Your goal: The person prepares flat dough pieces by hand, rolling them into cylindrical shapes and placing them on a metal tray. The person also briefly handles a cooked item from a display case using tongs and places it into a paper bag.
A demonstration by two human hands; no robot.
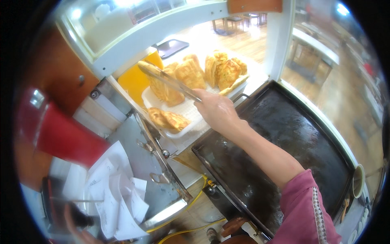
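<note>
My right hand (218,111) grips a pair of metal tongs (179,87), reaching over a white plastic basket (195,111). The tong tips are at a golden-brown flatbread piece (149,67); whether they pinch it is unclear. Upright stacks of folded flatbread (190,73) fill the basket's far side, with more browned flatbread (227,68) at its right end. Another folded piece (169,119) lies at the near left. Blurred at the lower left edge, my left hand (79,228) is beside a dark object and loose printed paper slips (117,195); its grip cannot be made out.
A wide black griddle (292,131) with an oily surface lies under my right forearm. Left of the basket are a yellow container (132,82), a steel counter (146,158) and a red container (70,131). A dark tray (172,48) rests behind; a cup (358,181) stands at right.
</note>
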